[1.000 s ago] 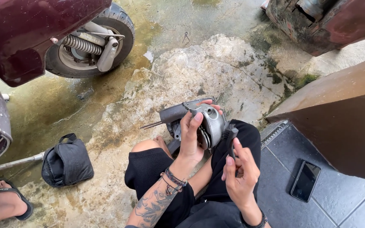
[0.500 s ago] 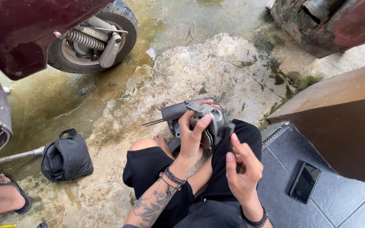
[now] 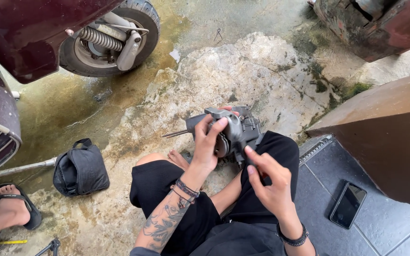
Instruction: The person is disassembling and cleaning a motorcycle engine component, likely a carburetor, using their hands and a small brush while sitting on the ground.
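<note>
Head view: my left hand is wrapped around a grey metal brake caliper, fingers curled over its top, thumb side under, grip clamped on it. The caliper sits above my knees, over the pale cracked concrete floor, with a thin dark rod sticking out to its left. My right hand is just below and right of the caliper, index fingertip touching its lower edge, other fingers loosely apart, not clamped on anything I can make out; a small dark part may be at the fingertip, can't tell. I sit in black shorts, bare foot tucked under. Beaded bracelets on the left wrist, black band on the right. Black bag lies on the floor well left of me. Scooter rear wheel with spring shock top left, maroon bodywork beside it. Another person's sandalled foot bottom left. Black phone lies on dark tiles at right, near a brown wooden box.
</note>
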